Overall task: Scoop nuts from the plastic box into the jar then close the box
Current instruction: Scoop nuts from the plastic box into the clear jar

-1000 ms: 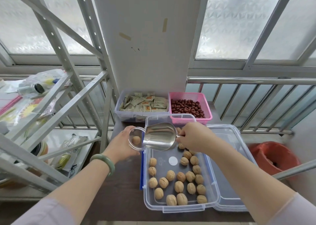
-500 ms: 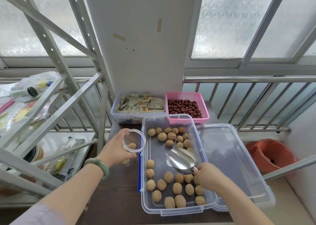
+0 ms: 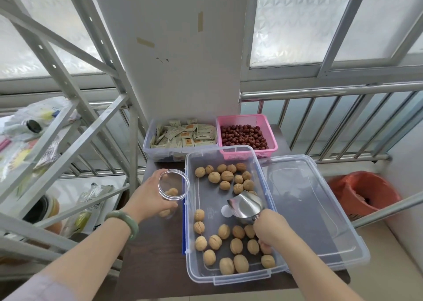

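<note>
A clear plastic box (image 3: 229,277) sits open on the dark table, with several walnuts (image 3: 226,176) spread at its far and near ends. My right hand (image 3: 271,229) grips the handle of a metal scoop (image 3: 246,206), which rests inside the box with its mouth facing the far nuts; no nut shows in it. To the left of the box my left hand (image 3: 151,198) holds a clear jar (image 3: 174,187) upright, a few walnuts visible inside. The box's clear lid (image 3: 309,209) lies flat to the right, partly under the box.
Behind the box stand a clear tub of sachets (image 3: 183,137) and a pink basket of red dates (image 3: 246,134). A metal shelf rack (image 3: 68,122) crowds the left. A railing (image 3: 332,117) and an orange bin (image 3: 364,195) lie to the right.
The scoop has left the jar's mouth and come down into the box, and now sits a little farther in toward the far nuts. The jar stays in my left hand.
</note>
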{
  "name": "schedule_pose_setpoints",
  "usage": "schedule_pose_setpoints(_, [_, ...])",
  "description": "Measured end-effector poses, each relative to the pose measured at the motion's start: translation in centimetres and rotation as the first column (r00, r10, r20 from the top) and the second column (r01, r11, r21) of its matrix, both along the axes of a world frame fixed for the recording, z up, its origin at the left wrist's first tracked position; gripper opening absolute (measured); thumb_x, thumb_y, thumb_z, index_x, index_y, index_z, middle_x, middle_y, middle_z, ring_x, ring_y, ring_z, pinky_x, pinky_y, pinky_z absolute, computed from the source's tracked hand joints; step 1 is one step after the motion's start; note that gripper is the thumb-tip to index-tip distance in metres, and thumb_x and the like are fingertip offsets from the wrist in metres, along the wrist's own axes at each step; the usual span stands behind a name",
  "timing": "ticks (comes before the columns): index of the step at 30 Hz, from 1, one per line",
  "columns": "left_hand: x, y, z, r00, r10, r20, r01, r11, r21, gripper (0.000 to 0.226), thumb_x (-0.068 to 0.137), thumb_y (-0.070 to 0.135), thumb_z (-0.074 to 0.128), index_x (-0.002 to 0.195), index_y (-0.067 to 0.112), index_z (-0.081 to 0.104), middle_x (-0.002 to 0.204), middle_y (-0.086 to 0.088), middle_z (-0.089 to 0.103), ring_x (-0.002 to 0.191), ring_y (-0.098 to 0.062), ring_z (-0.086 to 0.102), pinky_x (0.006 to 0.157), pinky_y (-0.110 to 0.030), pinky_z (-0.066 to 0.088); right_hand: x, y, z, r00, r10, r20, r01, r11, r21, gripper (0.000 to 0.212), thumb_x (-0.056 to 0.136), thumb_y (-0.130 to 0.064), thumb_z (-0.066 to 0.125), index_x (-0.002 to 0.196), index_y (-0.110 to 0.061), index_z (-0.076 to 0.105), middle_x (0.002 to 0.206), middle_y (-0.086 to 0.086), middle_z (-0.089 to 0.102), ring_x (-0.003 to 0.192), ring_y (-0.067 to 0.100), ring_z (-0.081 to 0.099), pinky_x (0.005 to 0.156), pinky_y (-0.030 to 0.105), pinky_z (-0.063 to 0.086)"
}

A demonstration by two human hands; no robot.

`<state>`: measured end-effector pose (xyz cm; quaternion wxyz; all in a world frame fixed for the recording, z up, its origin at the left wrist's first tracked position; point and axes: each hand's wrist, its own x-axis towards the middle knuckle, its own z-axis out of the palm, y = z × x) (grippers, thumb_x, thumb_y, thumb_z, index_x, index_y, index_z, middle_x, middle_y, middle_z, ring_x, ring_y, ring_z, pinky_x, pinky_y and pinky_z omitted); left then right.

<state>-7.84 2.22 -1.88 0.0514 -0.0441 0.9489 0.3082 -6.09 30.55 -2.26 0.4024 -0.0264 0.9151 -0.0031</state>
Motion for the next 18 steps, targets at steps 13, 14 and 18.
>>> schedule_pose_setpoints(13, [0.0,0.4,0.3,0.997,0.058,0.059,-0.058,0.998,-0.013,0.090,0.056,0.031,0.080,0.134,0.029,0.037,0.127,0.014,0.049,0.116,-0.010,0.052,0.089,-0.023,0.037,-4.6,-1.6,-2.9,0.969,-0.247,-0.017,0.241,0.954,-0.177,0.038,0.096,-0.011,0.048,0.133,-0.006,0.049,0.138,0.014,0.050,0.119,0.026,0.052,0.093,0.027,0.047])
schedule_pose_setpoints(14, [0.1,0.4,0.4,0.996,0.062,0.063,-0.061,0.998,-0.010,0.090,0.056,0.031,0.080,0.135,0.029,0.036,0.130,0.013,0.050,0.116,-0.009,0.051,0.090,-0.022,0.036,-4.8,-1.7,-2.9,0.957,-0.291,-0.013,0.284,0.942,-0.179,0.036,0.095,-0.011,0.047,0.131,-0.005,0.051,0.135,0.014,0.053,0.116,0.025,0.054,0.088,0.025,0.048])
schedule_pose_setpoints(18, [0.2,0.5,0.6,0.995,0.068,0.075,-0.069,0.998,0.004,0.091,0.057,0.032,0.081,0.135,0.031,0.034,0.133,0.013,0.049,0.116,-0.005,0.049,0.093,-0.020,0.035,-6.2,-2.4,-4.4,0.987,-0.124,-0.105,0.114,0.988,-0.102,0.034,0.096,-0.015,0.047,0.128,-0.005,0.053,0.131,0.011,0.057,0.119,0.024,0.056,0.094,0.027,0.048])
